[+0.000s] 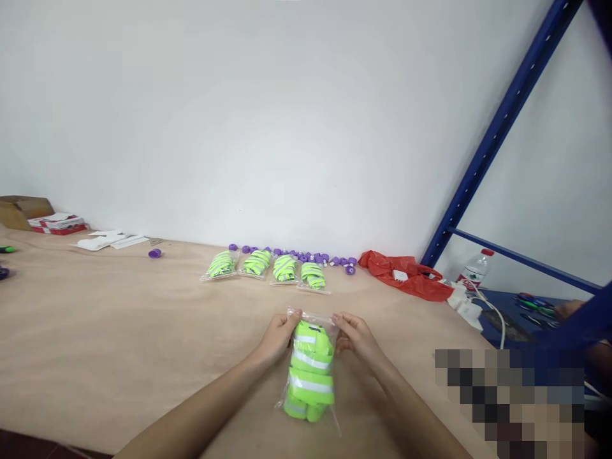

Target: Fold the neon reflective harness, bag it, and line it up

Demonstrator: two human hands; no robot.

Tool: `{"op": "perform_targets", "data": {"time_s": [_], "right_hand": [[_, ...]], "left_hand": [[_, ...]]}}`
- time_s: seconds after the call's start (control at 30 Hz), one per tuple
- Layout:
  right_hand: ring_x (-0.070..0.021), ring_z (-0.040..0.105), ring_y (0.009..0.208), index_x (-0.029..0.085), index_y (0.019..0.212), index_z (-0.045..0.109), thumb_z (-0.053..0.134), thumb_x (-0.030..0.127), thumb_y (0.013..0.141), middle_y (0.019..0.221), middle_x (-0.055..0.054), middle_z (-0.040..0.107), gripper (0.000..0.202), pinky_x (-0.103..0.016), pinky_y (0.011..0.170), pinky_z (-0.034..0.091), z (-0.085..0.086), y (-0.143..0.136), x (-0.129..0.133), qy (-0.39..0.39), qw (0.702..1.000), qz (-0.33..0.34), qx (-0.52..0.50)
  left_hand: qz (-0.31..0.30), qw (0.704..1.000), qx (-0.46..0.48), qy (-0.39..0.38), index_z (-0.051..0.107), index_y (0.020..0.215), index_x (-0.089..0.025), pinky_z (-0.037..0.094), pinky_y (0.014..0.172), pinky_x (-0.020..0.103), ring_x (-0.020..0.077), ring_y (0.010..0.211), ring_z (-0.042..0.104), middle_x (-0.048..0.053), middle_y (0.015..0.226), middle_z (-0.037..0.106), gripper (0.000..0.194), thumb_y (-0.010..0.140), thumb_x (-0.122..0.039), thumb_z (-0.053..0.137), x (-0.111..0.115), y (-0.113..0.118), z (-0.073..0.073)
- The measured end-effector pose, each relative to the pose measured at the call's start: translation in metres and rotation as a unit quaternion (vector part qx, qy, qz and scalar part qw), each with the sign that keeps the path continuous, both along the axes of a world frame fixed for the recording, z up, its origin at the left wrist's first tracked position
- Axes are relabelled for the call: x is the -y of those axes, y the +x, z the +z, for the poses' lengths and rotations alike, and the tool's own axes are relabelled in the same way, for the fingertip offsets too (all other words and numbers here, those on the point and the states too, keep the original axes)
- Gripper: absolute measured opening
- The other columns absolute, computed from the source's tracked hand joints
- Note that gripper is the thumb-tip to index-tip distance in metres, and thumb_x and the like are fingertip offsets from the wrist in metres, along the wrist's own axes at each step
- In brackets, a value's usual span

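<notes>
A clear plastic bag (312,363) with a folded neon-yellow reflective strap inside is held between my two hands, its top edge turned away from me. My left hand (278,335) pinches the bag's upper left corner. On the upper right corner, my right hand (354,335) closes thumb and fingers. Silver-white bands cross the folded strap. Beyond the hands, several similar bags of neon strap lie in a row, among them a bag (221,264) at the left end and a bag (313,275) at the right end.
Several purple caps (310,257) line the wall behind the bags. A red plastic bag (406,274) lies to the right, near a bottle (475,271) and a blue metal frame (497,137). Farther left are white papers (112,240) and a cardboard box (23,211). Another person's hand shows at far right.
</notes>
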State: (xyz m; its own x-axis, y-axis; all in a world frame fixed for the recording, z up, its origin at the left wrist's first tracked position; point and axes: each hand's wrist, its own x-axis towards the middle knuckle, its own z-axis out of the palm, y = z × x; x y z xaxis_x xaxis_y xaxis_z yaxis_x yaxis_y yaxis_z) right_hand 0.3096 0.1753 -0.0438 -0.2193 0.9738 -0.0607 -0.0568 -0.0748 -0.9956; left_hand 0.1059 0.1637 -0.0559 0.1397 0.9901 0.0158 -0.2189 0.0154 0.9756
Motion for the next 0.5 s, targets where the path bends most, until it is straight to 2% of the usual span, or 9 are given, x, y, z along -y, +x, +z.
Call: {"op": "perform_targets", "data": {"time_s": [0.17,0.33,0.5], "right_hand": [[-0.0131,0.055,0.043,0.018,0.062,0.059,0.080,0.066,0.063,0.049,0.001,0.061,0.052,-0.026,0.046,0.047,-0.018,0.001,0.002,0.003,1.000,-0.022,0.014],[-0.0124,0.054,0.045,0.018,0.064,0.063,0.080,0.062,0.067,0.052,0.002,0.061,0.047,-0.026,0.048,0.045,-0.030,0.004,0.006,-0.005,0.998,-0.048,-0.030],[-0.0124,0.053,0.047,0.018,0.066,0.063,0.079,0.057,0.071,0.054,0.002,0.062,0.042,-0.025,0.049,0.042,-0.034,0.007,0.008,-0.011,0.998,-0.028,-0.061]], "left_hand": [[-0.023,0.999,0.027,-0.012,0.065,0.062,-0.013,0.041,0.058,0.026,0.0151,0.054,0.055,0.005,0.060,0.066,0.064,0.075,-0.076,0.066,0.003,0.001,-0.012],[0.011,0.991,0.062,-0.119,0.066,0.068,-0.014,0.039,0.050,0.024,0.0144,0.049,0.053,-0.001,0.053,0.059,0.059,0.066,-0.073,0.075,0.004,0.002,-0.015],[-0.004,0.988,0.109,-0.112,0.068,0.071,-0.013,0.048,0.059,0.026,0.0176,0.060,0.061,0.004,0.065,0.067,0.053,0.069,-0.065,0.077,0.004,-0.001,-0.018]]}}
